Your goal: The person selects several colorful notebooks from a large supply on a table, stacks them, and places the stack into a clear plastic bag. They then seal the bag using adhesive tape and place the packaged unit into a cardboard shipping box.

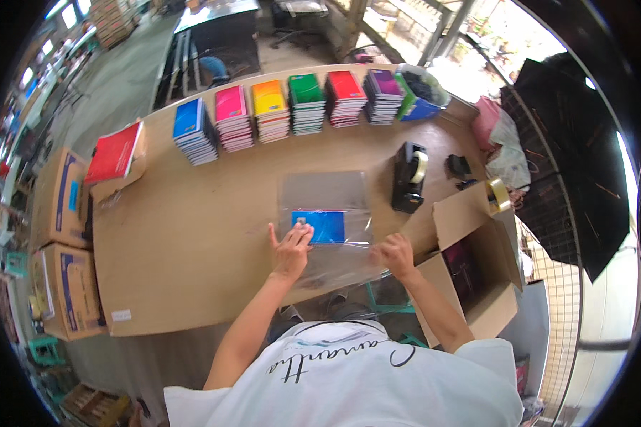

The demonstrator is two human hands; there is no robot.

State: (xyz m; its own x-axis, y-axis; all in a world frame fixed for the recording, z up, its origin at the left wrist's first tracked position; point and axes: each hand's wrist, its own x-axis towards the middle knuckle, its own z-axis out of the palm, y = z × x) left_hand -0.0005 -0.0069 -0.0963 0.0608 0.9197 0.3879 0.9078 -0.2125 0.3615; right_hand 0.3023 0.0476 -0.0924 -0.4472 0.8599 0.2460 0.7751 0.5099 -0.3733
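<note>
A blue notebook [327, 227] lies on a clear plastic sheet [322, 191] in front of me, and part of the film seems to cover it. My left hand [292, 250] rests its fingers on the notebook's left end, with one digit stretched out to the side. At the film's right edge, my right hand [394, 255] is closed in a pinch on the plastic and slightly blurred. The film's near part spreads toward the table's front edge, wrinkled and shiny.
Stacks of notebooks, among them a green stack [307, 103], line the table's far side. A black tape dispenser [409, 178] stands right of the film. An open cardboard box [470, 267] is at the right, a red book pile [114, 153] far left. Closed cartons [68, 292] stand beyond the left edge.
</note>
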